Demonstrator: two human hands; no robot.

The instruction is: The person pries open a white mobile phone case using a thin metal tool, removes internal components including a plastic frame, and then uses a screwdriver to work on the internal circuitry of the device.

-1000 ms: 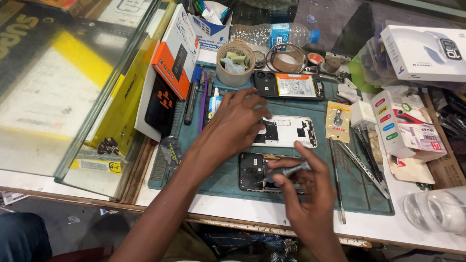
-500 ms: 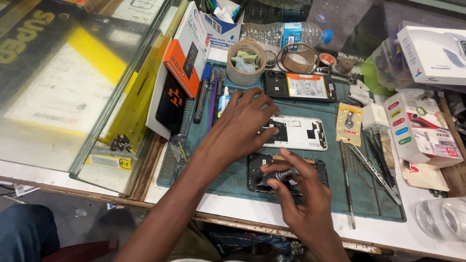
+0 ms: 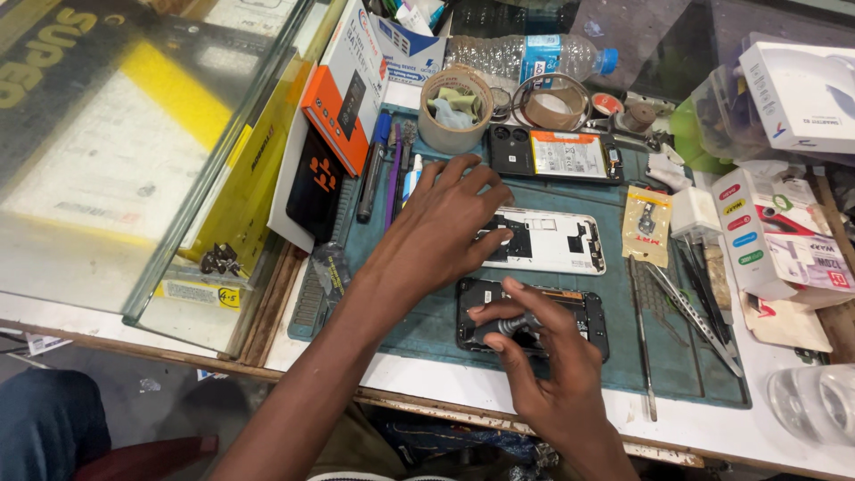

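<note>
Our right hand pinches a small grey tool against the opened black phone, which lies at 6 o'clock on the teal mat. Our left hand rests flat, fingers released, on the white phone frame (just beyond, at 12 o'clock).

An opened black phone lies flat beside a white phone frame on the mat
</note>
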